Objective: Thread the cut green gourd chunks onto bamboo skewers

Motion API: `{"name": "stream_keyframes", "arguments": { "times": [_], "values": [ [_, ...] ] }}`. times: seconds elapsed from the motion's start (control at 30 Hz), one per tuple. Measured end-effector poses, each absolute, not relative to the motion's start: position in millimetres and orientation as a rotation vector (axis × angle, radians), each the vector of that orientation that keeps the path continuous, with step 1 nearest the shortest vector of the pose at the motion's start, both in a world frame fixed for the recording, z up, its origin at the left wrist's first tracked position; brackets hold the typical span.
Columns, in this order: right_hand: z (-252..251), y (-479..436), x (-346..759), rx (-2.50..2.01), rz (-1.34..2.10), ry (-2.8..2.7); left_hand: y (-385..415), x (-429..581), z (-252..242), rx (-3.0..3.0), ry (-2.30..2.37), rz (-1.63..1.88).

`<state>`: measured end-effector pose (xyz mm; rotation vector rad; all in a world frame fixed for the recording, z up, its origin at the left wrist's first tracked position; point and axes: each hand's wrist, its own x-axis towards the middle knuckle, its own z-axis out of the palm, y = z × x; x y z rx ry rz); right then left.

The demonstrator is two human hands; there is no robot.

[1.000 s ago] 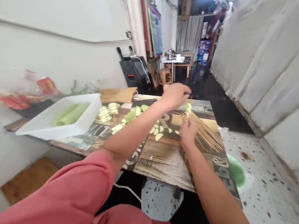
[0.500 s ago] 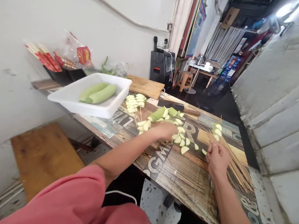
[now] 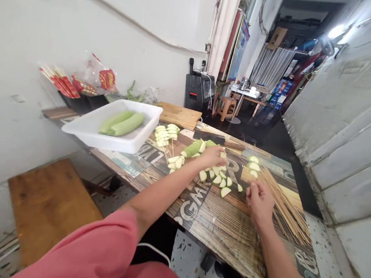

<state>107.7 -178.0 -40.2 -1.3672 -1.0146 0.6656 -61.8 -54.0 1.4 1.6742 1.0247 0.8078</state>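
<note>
Our loaded skewer point(image 3: 253, 166) rises from our right hand point(image 3: 260, 203), which closes round its lower end, probably to leave the pale, green-edged pieces free. Our left hand point(image 3: 215, 156) bends over cut slices point(image 3: 217, 179), flat half-moons scattered around it, presumably to stay in reach; we cannot tell whether it pinches one. Bare skewers point(image 3: 284, 204), thin and straight, lie fanned beside the right hand. Farther left, a smooth white tray point(image 3: 116, 144) cradles two rounded squashes point(image 3: 128, 124), keeping them from rolling, we suppose.
</note>
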Motion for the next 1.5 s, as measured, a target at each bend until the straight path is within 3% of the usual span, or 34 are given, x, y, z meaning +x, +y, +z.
{"name": "stream_keyframes", "arguments": {
  "times": [0.1, 0.3, 0.57, 1.5],
  "values": [
    [-40.2, -184.8, 100.2, -1.43, 0.642, -1.234, -40.9, -53.2, -9.3, 1.146, 0.879, 0.917],
    [-43.3, -192.0, 90.9, -1.492, 0.392, -1.55, -31.6, -54.1, -19.6, 1.125, 0.903, 1.238],
    [-45.6, -194.6, 88.2, -1.502, 0.176, -1.764, -26.4, -62.3, -14.6, 0.509, 0.734, 1.147],
    [-48.4, -192.2, 86.5, -1.612, 0.186, -1.704, -29.7, -61.3, -12.0, 0.395, 0.72, 1.077]
  ]
}}
